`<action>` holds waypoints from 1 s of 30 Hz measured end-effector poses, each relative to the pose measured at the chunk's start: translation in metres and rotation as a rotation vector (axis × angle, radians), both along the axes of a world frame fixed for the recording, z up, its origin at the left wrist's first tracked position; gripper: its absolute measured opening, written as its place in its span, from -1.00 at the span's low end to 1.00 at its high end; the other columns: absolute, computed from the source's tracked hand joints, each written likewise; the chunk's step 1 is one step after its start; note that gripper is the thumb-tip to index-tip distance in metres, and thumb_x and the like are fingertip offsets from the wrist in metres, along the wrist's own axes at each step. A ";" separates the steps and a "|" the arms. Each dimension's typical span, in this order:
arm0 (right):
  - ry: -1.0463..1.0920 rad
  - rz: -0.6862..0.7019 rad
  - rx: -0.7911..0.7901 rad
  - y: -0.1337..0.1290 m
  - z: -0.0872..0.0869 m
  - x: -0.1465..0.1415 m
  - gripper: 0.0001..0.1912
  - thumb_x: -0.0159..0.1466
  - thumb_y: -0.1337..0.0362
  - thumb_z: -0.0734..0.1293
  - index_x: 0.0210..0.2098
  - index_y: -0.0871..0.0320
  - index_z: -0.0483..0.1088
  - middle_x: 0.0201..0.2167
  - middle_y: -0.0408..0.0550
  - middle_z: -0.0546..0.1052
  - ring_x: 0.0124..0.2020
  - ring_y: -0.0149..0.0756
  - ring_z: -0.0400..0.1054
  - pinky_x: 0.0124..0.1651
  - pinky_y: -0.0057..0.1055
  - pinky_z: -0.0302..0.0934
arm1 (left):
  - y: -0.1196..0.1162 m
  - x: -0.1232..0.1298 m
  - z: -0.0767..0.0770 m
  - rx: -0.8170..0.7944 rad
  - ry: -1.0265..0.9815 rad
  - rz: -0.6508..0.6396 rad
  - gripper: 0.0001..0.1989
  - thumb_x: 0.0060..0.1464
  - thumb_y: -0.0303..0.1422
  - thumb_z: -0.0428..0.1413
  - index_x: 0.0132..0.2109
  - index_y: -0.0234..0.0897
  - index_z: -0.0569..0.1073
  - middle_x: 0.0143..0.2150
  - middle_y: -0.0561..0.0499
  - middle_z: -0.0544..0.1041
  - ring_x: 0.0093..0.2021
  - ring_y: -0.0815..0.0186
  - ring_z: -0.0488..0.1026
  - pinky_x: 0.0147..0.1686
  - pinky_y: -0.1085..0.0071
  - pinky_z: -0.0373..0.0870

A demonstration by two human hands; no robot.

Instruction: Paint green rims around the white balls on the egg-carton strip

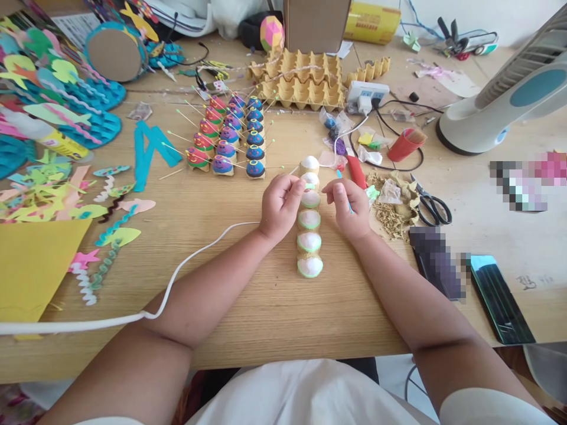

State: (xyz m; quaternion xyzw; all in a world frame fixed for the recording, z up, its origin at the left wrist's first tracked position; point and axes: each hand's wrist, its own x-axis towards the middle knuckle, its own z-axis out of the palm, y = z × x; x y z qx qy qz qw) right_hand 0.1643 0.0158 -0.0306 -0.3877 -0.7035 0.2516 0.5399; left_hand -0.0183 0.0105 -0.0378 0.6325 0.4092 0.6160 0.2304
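Note:
A row of white-topped egg-carton cups (pixel 309 241) runs away from me on the wooden table; the nearest ones have light green strips round their rims. My left hand (pixel 282 203) is closed at the row's left side, thumb and forefinger pinching a short light green strip (pixel 310 186) in front of a farther cup. Across the row, my right hand (pixel 349 203) is curled with thumb and forefinger close together. A thin blue stick (pixel 339 175) is tucked in that hand, its ends showing above and below the fingers.
Painted carton cups (pixel 224 147) with pins stand behind on the left. Egg trays (pixel 301 77) and a power strip (pixel 367 94) lie at the back. Scissors (pixel 432 206), a phone (pixel 500 298) and a fan (pixel 500 100) are on the right. A white cable (pixel 195 254) crosses my left forearm.

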 end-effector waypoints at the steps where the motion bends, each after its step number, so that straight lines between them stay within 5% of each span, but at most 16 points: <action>1: -0.031 0.007 0.030 0.000 0.000 0.000 -0.50 0.55 -0.15 0.22 -0.25 0.06 0.55 -0.45 -0.12 0.51 -0.39 -0.31 0.40 -0.23 -0.27 0.31 | 0.000 0.001 0.001 -0.019 -0.017 -0.018 -0.50 0.48 0.09 0.05 -0.33 -0.17 0.42 -0.39 0.04 0.56 -0.30 0.27 0.50 -0.19 0.27 0.40; 5: -0.152 0.104 0.164 0.002 -0.002 -0.002 -0.67 0.47 -0.06 0.39 -0.01 0.05 0.55 -0.31 -0.08 0.61 -0.30 -0.26 0.45 -0.17 -0.25 0.35 | -0.002 0.003 0.003 -0.038 -0.026 -0.086 -0.43 0.44 0.15 0.05 -0.39 -0.17 0.42 -0.46 0.06 0.52 -0.38 0.31 0.45 -0.27 0.29 0.36; 10: -0.214 0.116 0.258 0.003 -0.004 -0.003 -0.80 0.49 0.07 0.40 -0.17 0.05 0.52 -0.37 -0.11 0.56 -0.32 -0.29 0.43 -0.23 -0.30 0.30 | -0.004 0.002 0.004 -0.004 0.049 -0.113 -0.37 0.46 0.11 0.05 -0.51 -0.17 0.37 -0.53 0.06 0.41 -0.41 0.30 0.39 -0.28 0.27 0.33; 18: -0.201 0.124 0.228 0.000 0.002 -0.002 -0.62 0.56 0.08 0.26 -0.36 0.07 0.44 -0.48 -0.12 0.49 -0.42 -0.33 0.32 -0.29 -0.30 0.20 | -0.006 0.003 0.001 -0.108 -0.013 -0.219 -0.26 0.50 0.20 -0.23 -0.46 -0.16 0.41 -0.46 -0.02 0.51 -0.36 0.24 0.46 -0.22 0.21 0.38; 25: -0.162 0.144 0.165 0.003 0.001 -0.001 -0.43 0.59 -0.05 0.17 -0.50 0.07 0.28 -0.58 -0.17 0.31 -0.48 -0.34 0.21 -0.34 -0.29 0.09 | -0.006 0.005 0.005 -0.035 0.073 -0.170 -0.45 0.48 0.09 0.03 -0.39 -0.16 0.43 -0.40 0.00 0.53 -0.29 0.24 0.47 -0.15 0.22 0.40; 30: -0.137 0.121 0.046 -0.001 0.003 -0.001 -0.48 0.52 -0.21 0.21 -0.29 0.06 0.44 -0.40 -0.09 0.52 -0.39 -0.29 0.34 -0.26 -0.26 0.26 | -0.007 0.005 0.008 -0.049 0.082 -0.196 -0.37 0.50 0.11 -0.04 -0.47 -0.16 0.39 -0.48 0.01 0.52 -0.33 0.24 0.49 -0.16 0.20 0.44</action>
